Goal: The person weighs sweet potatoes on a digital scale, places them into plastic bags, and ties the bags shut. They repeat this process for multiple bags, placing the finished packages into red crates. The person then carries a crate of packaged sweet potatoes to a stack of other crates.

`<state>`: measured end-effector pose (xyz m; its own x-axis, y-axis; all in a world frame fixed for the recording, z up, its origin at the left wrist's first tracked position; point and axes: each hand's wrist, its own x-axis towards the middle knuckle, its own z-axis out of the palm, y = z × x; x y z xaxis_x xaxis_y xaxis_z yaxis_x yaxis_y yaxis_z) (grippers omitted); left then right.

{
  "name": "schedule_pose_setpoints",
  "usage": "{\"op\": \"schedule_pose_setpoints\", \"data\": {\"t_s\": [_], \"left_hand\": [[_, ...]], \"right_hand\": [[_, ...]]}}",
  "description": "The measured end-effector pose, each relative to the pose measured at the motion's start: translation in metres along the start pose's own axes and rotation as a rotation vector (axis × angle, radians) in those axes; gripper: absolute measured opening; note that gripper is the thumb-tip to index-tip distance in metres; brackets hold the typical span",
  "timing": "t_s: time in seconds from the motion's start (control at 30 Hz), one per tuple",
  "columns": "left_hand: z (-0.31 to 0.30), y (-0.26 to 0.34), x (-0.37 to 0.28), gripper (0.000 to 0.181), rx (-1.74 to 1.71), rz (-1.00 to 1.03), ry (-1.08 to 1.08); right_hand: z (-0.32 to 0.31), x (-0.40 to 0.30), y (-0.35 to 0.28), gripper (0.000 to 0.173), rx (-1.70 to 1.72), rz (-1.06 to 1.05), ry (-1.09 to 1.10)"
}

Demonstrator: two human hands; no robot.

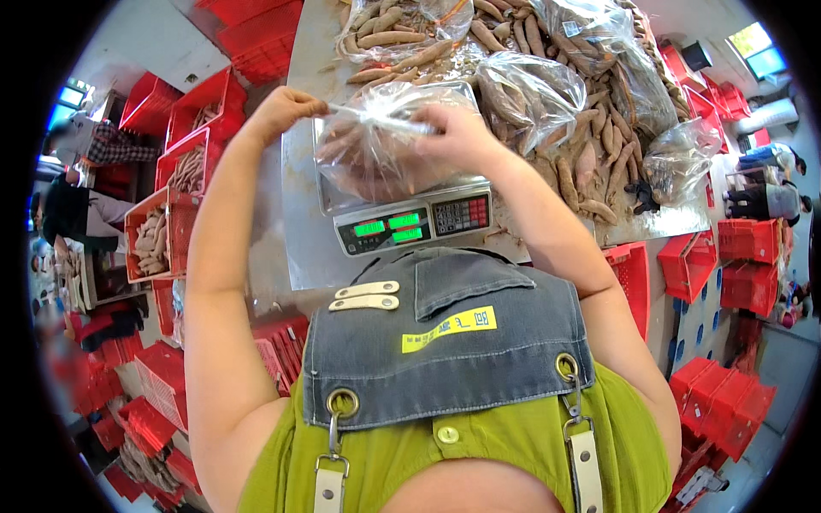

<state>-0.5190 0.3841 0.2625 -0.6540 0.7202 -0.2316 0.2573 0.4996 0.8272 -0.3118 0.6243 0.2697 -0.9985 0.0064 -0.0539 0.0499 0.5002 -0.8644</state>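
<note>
A clear plastic bag (385, 154) filled with sweet potatoes rests on the pan of a digital weighing scale (410, 224), whose green displays are lit. Its top is gathered into a bunch at the middle. My left hand (282, 112) pinches one twisted end of the bag's top, pulled out to the left. On the other side, my right hand (458, 138) grips the opposite end, slightly blurred, its fingers partly hiding the plastic. Both arms reach around the scale's keypad side.
Loose sweet potatoes (603, 128) and more filled bags (529, 96) cover the metal table (301, 237) behind and right of the scale. Red crates (151, 234), some holding sweet potatoes, stand left. Other red crates (689, 266) stand right. People (83, 211) are at both sides.
</note>
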Motion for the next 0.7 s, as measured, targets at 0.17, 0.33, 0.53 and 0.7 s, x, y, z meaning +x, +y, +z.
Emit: {"op": "schedule_pose_setpoints", "data": {"t_s": [0.17, 0.33, 0.53, 0.7], "left_hand": [[0.018, -0.025, 0.034, 0.025, -0.034, 0.044, 0.080], [0.037, -0.007, 0.025, 0.023, -0.062, 0.187, 0.119], [0.073, 0.023, -0.031, 0.051, 0.173, 0.360, 0.388], [0.104, 0.040, -0.033, 0.068, 0.483, 0.472, 0.567]], "right_hand": [[0.002, -0.022, 0.006, 0.023, -0.340, -0.325, -0.140], [0.010, -0.058, 0.049, 0.030, 0.055, -0.273, 0.132], [-0.003, -0.149, 0.083, 0.040, 0.360, 0.103, 0.728], [-0.012, -0.240, 0.116, 0.029, 0.444, 0.247, 1.133]]}}
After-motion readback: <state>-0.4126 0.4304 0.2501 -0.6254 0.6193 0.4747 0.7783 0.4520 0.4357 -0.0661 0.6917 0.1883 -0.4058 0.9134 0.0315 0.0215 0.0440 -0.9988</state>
